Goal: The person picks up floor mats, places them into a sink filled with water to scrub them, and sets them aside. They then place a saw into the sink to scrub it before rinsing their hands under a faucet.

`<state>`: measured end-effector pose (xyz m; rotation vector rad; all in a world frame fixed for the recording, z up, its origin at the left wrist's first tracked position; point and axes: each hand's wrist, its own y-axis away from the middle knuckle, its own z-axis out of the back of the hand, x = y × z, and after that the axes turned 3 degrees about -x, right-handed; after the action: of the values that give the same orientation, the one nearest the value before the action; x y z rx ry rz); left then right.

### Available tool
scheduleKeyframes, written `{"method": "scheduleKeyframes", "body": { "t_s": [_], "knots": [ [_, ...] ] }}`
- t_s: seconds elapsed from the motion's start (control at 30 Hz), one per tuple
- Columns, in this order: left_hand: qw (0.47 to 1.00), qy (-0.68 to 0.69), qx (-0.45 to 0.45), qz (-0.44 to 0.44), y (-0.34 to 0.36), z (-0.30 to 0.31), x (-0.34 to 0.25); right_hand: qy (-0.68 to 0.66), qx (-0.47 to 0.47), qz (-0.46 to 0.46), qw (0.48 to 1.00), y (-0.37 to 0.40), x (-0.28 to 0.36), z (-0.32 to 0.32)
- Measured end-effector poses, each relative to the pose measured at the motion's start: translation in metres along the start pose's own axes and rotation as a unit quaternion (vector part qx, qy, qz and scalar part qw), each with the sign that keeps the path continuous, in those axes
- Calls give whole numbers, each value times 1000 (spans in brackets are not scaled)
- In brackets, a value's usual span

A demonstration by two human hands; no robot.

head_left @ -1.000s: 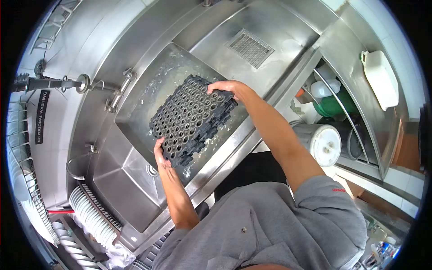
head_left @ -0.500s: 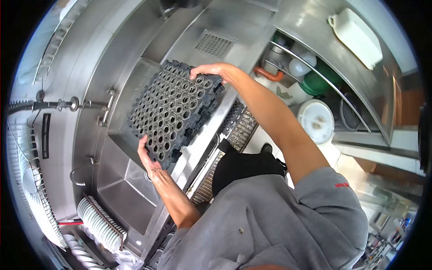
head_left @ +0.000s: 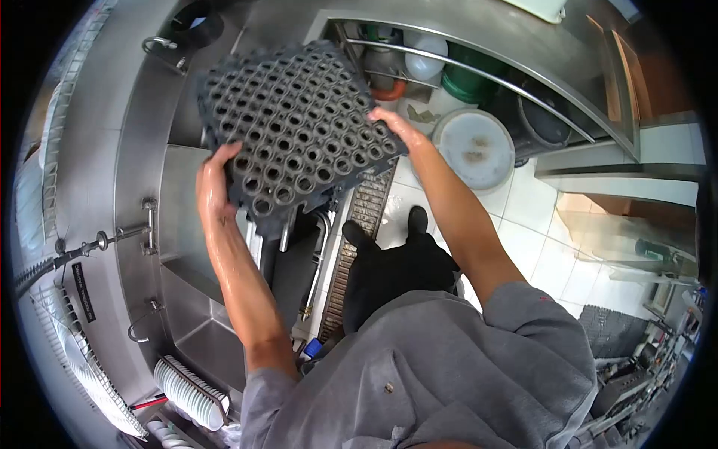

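Note:
A black rubber floor mat (head_left: 299,123) with rows of round holes is held up in front of me, tilted. My left hand (head_left: 214,183) grips its near left edge, thumb on the upper face. At the right edge, my right hand (head_left: 398,127) is closed on the border, with some fingers hidden beneath. Below and to the left lies the steel sink (head_left: 178,288), partly covered by the mat. The hands and forearms look wet.
A lidded white bucket (head_left: 475,153) stands on the tiled floor beside a long drain grate (head_left: 365,213). Plates (head_left: 191,393) fill a rack past the sink. A shelf rail (head_left: 479,78) runs along the right counter. Another dark mat (head_left: 613,331) lies at far right.
Both hands have carried the mat off the sink toward the counter's front edge and the floor side. My view has turned, showing more floor and both shoes.

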<state>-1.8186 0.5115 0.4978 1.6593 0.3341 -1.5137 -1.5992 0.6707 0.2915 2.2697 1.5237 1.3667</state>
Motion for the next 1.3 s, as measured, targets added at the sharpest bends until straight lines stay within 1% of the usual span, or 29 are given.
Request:
{"method": "scheduleKeyframes", "body": {
  "t_s": [0.07, 0.17, 0.2, 0.23, 0.3, 0.33, 0.37, 0.4, 0.43, 0.47, 0.5, 0.53, 0.6, 0.63, 0.67, 0.73, 0.8, 0.87, 0.9, 0.93, 0.97, 1.07, 1.1, 1.13, 1.17, 1.2, 1.23, 1.27, 1.3],
  "knots": [
    [998, -27, 54, 32, -17, -28, 6, -10, -52, -2, 999, 21, -2, 24],
    [992, -52, 91, 65, -44, -62, 34, -26, -142, -10, 989, 42, -13, 49],
    [990, -64, 109, 70, -55, -75, 48, -31, -143, -18, 989, 35, -32, 72],
    [990, -64, 105, 75, -67, -87, 62, -65, -158, -5, 985, 22, -58, 99],
    [977, -95, 172, 79, -79, -103, 93, -125, -188, 6, 974, 17, -105, 117],
    [983, -150, 108, 15, -96, -110, 121, -150, -205, 24, 967, 16, -118, 120],
    [974, -184, 131, 1, -109, -114, 136, -183, -240, 12, 953, -22, -181, 165],
    [963, -223, 154, -12, -120, -117, 151, -201, -254, 35, 945, -23, -194, 153],
    [959, -230, 164, 9, -124, -124, 166, -254, -175, 28, 951, -22, -211, 157],
    [956, -234, 177, 27, -130, -128, 180, -262, -179, 23, 948, -26, -237, 164],
    [958, -215, 185, 48, -146, -123, 213, -262, -200, 26, 944, -38, -267, 176],
    [962, -164, 196, 91, -157, -116, 243, -263, -221, 29, 939, -50, -296, 187],
    [957, -179, 186, 131, -172, -108, 284, -258, -183, 53, 947, -65, -342, 217],
    [957, -183, 188, 124, -188, -98, 316, -209, -200, 77, 954, -76, -364, 232],
    [955, -187, 189, 127, -204, -89, 346, -213, -202, 76, 953, -87, -368, 239],
    [971, -119, 171, 120, -230, -63, 399, -152, -188, 12, 970, -99, -359, 239],
    [979, -96, 139, 116, -255, -38, 461, -108, -243, 12, 964, -126, -362, 255],
    [980, -107, 124, 114, -273, -26, 505, 34, -237, -72, 968, -149, -367, 271],
    [980, -102, 127, 117, -287, -16, 533, 32, -246, -38, 968, -162, -369, 273],
    [975, -56, 131, 170, -301, -2, 565, 33, -251, -41, 967, -176, -377, 286],
    [965, -14, 134, 226, -309, 8, 588, 53, -223, -51, 972, -190, -390, 301],
    [962, -8, 127, 241, -315, 2, 597, 87, -185, -62, 977, -211, -398, 318],
    [977, -74, 91, 175, -301, -23, 571, 18, -176, -85, 981, -216, -401, 322],
    [976, -77, 89, 181, -296, -33, 570, -49, -166, -101, 980, -224, -403, 326],
    [986, -47, 84, 139, -295, -34, 571, -52, -125, -68, 988, -236, -422, 335],
    [992, -15, 81, 98, -291, -41, 562, -54, -128, -70, 988, -234, -430, 329],
    [989, -12, 67, 135, -286, -48, 549, -49, -146, -40, 987, -232, -433, 327],
    [989, -11, 63, 134, -284, -49, 550, -45, -160, -11, 986, -230, -433, 322],
    [990, -58, 76, 108, -287, -52, 553, 20, -187, -48, 981, -227, -445, 328]
  ]
}}
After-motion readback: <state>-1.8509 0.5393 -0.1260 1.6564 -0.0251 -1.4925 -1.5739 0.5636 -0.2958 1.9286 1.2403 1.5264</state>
